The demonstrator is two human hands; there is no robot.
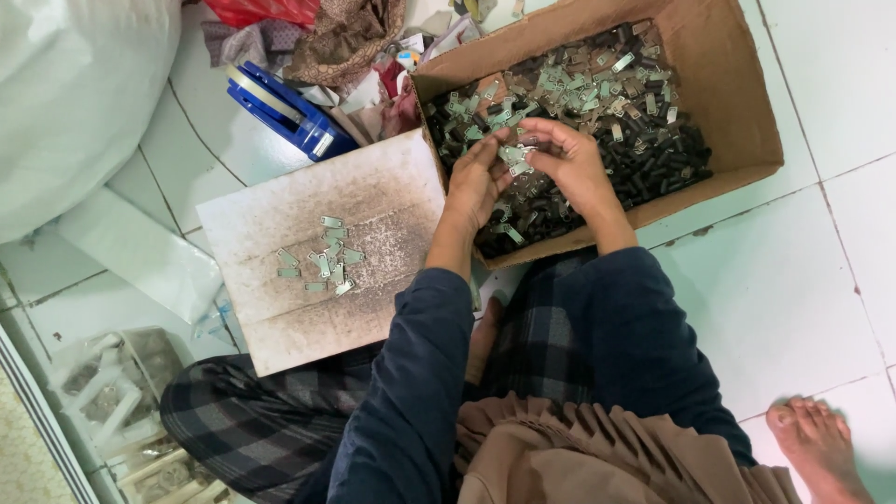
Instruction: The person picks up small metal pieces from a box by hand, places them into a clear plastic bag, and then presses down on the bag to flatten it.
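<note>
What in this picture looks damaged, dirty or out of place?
The white board on the floor is stained with dark specks along its edges. The cardboard box has bent flaps. Nothing looks spilled.

The floor (793, 299) is laid with large glossy white tiles parted by thin dark grout lines, a few joints stained brown. Light is even and soft, without hard shadows. A big white plastic sack (75, 93) fills the upper left corner. Along the lower left edge runs a pale metal-framed glass panel (37, 420), with blurred objects behind it.
</note>
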